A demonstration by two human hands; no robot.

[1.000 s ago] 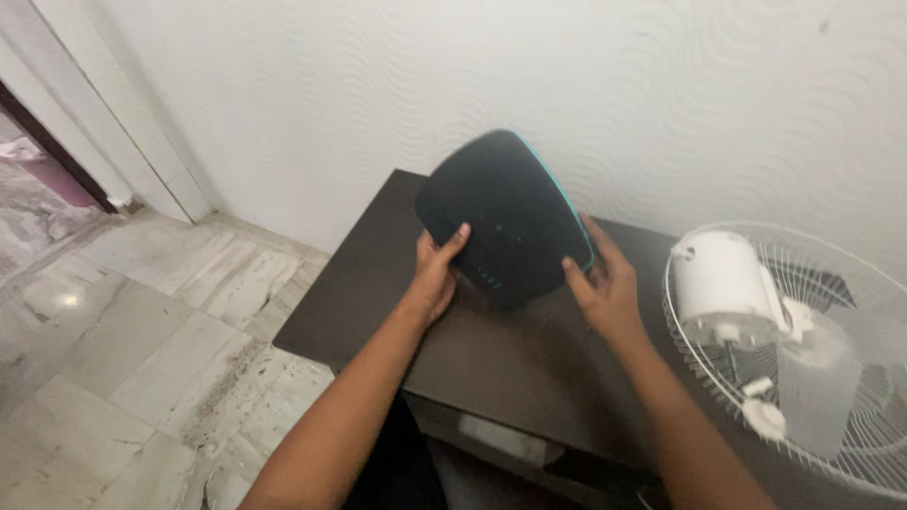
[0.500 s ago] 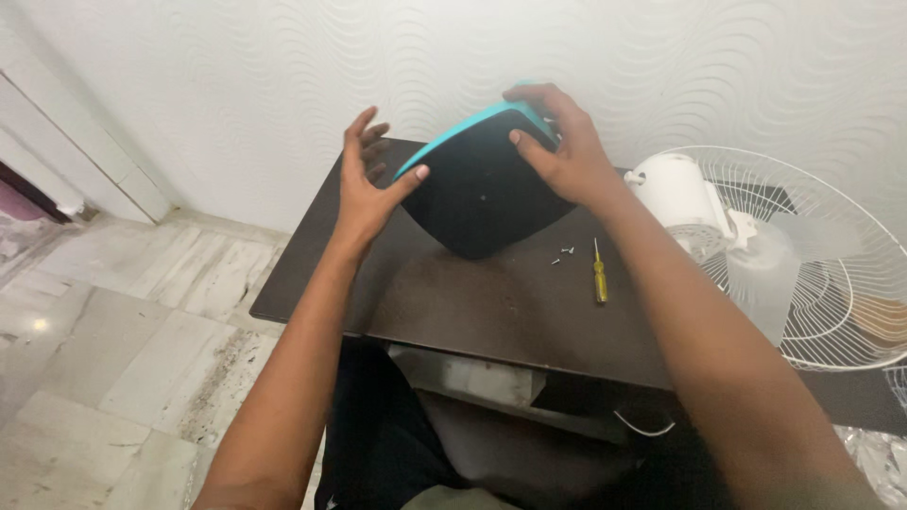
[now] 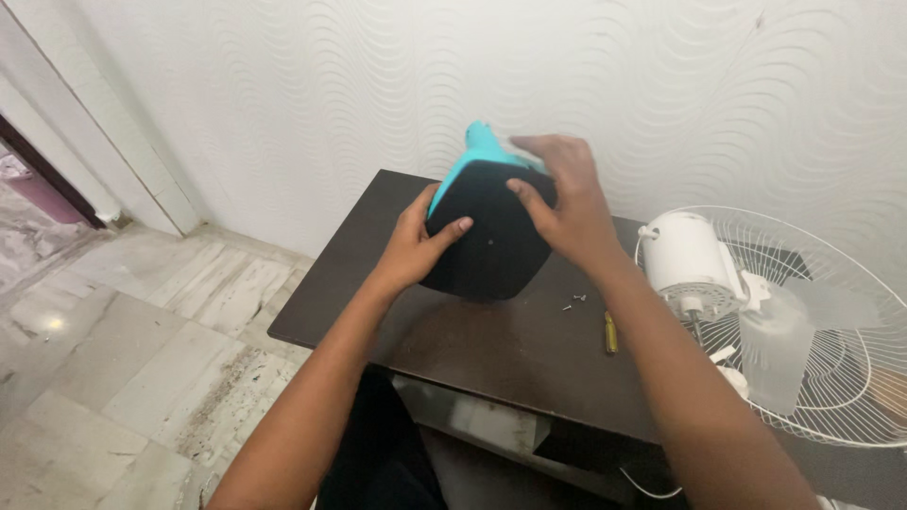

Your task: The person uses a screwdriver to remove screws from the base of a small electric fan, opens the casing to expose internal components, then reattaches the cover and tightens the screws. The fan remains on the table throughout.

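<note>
- Fingers of both hands clamp the device [image 3: 491, 241]: left hand [image 3: 416, 247] on its left edge with thumb across the black face, right hand [image 3: 562, 203] over the top right corner, thumb on the face.
- Device: rounded black panel with teal casing behind, held on edge above the back of the surface [image 3: 472, 349], lower corner close to the top or resting on it; contact not clear.
- Change over the last second: first held with the lit-dot face towards the camera; half a second ago turned, with the left hand open and barely touching. Now that hand is closed on the edge again and the teal side shows at the top.
- Reading: the unit has been flipped and re-gripped, so the plain black face with a small centre mark now faces the camera.
- Screws [image 3: 573, 302]: a few loose ones just right of the device.
- Screwdriver [image 3: 610, 332], yellow handle, lies beside the screws, untouched.
- Fan [image 3: 803, 321], white, wire guard, rests on its back at the right end, well apart from both hands.
- Floor [image 3: 123, 340]: marble tiles, to the left.
</note>
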